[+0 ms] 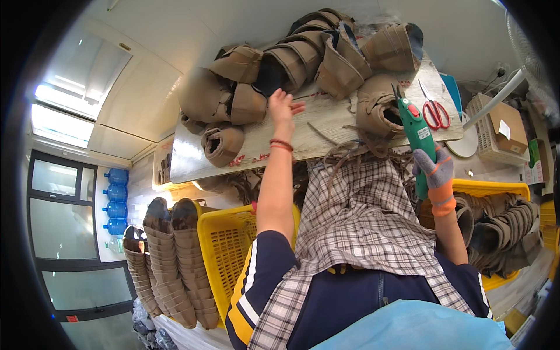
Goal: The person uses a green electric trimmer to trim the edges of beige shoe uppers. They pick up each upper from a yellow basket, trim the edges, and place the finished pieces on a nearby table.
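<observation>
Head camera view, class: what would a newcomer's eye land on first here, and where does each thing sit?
First, the heap of brown shoe uppers at the far side of the wooden table, with the bare left hand reaching toward it. Next, the bright green power tool gripped in the gloved right hand at the table's right, beside red-handled scissors. Yellow baskets stand below.

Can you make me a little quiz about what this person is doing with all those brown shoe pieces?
1. True or false: the left hand is bare and reaches toward the brown shoe uppers piled on the table.
2. What does the gloved right hand hold? A) red scissors B) green power tool C) yellow basket
3. Fill in: the red-handled scissors lie on the ____.

Key: 1 true; 2 B, the green power tool; 3 table.
</observation>
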The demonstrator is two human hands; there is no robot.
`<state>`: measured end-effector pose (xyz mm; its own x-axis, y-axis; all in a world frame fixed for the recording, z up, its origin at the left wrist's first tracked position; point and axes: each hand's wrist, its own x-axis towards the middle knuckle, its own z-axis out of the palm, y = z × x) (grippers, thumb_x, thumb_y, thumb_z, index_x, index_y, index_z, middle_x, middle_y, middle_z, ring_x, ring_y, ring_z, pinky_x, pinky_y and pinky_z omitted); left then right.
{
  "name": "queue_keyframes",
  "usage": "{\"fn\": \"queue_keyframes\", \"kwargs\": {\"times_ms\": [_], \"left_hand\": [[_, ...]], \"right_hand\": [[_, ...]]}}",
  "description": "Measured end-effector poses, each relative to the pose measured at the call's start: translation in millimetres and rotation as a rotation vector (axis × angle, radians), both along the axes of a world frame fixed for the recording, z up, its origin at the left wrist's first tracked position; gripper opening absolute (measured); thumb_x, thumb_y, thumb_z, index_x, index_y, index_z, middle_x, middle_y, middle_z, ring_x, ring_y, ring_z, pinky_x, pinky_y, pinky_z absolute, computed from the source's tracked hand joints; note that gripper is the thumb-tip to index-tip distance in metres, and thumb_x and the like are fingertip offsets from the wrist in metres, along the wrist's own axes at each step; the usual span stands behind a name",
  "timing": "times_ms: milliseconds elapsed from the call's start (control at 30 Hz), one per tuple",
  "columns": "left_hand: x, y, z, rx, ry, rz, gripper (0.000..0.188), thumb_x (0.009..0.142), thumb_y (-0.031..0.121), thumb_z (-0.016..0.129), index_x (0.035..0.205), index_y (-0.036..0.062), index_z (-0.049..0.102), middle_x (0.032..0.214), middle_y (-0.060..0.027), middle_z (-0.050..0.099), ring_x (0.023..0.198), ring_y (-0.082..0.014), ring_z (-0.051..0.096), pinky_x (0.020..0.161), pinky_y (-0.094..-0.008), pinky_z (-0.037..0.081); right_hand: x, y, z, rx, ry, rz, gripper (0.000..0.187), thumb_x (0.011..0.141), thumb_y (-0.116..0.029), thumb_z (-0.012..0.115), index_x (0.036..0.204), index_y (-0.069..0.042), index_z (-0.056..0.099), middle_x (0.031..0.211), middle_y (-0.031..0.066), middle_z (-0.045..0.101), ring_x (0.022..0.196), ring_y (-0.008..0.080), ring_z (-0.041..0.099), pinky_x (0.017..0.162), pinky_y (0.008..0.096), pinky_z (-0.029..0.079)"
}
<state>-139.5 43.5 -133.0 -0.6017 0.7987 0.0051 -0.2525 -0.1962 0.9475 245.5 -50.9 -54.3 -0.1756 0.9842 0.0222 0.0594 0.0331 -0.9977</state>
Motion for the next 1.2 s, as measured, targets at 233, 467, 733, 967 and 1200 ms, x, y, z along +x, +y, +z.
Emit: {"fn": "queue_keyframes", "kwargs": {"times_ms": [233,467,733,967,1200], "left_hand": [[0,92,-34,-0.172,0.255,0.23,0.019,0.083,0.005,0.066,0.098,-0.0043,0.058,0.086,-0.0098,0.062,0.075,-0.0222,0.056,0.069,-0.0361,0.045],[-61,41,4,0.004,0.909,0.337,0.01,0.086,0.007,0.063,0.087,-0.001,0.056,0.074,-0.0051,0.058,0.064,-0.011,0.054,0.056,-0.0288,0.047],[-59,-94,89,-0.01,1.124,-0.291,0.01,0.084,0.006,0.06,0.093,0.0009,0.06,0.086,-0.0082,0.057,0.089,-0.0204,0.055,0.08,-0.0295,0.043],[-18,-153,-17,-0.097,0.733,0.54,0.043,0.085,0.011,0.065,0.12,-0.0037,0.045,0.102,-0.0142,0.054,0.101,-0.0257,0.053,0.092,-0.0389,0.042],[25,-155,-59,0.233,-0.698,0.205,0.034,0.09,0.017,0.062,0.117,-0.0017,0.053,0.116,-0.0133,0.058,0.109,-0.0279,0.053,0.102,-0.0429,0.04]], "right_hand": [[4,-12,-7,-0.03,-0.012,-0.021,0.036,0.086,-0.027,0.068,0.104,0.002,0.059,0.065,0.0011,0.055,0.055,0.0086,0.051,0.051,0.0236,0.04],[5,-18,-9,-0.044,0.018,-0.004,0.035,0.085,-0.026,0.069,0.104,0.002,0.058,0.066,0.0006,0.055,0.056,0.0081,0.05,0.051,0.0225,0.04],[-3,-18,-13,-0.048,0.018,0.079,0.039,0.082,-0.02,0.072,0.113,0.002,0.059,0.077,-0.0001,0.061,0.06,0.0047,0.051,0.054,0.0202,0.042],[-4,-27,-24,-0.02,-0.046,0.094,0.041,0.081,-0.021,0.074,0.113,0.0,0.059,0.078,0.0001,0.061,0.059,0.0043,0.051,0.053,0.0197,0.042],[1,-16,-25,-0.011,-0.036,0.107,0.041,0.081,-0.02,0.074,0.113,0.001,0.059,0.073,0.0001,0.061,0.056,0.0037,0.05,0.051,0.0193,0.04]]}}
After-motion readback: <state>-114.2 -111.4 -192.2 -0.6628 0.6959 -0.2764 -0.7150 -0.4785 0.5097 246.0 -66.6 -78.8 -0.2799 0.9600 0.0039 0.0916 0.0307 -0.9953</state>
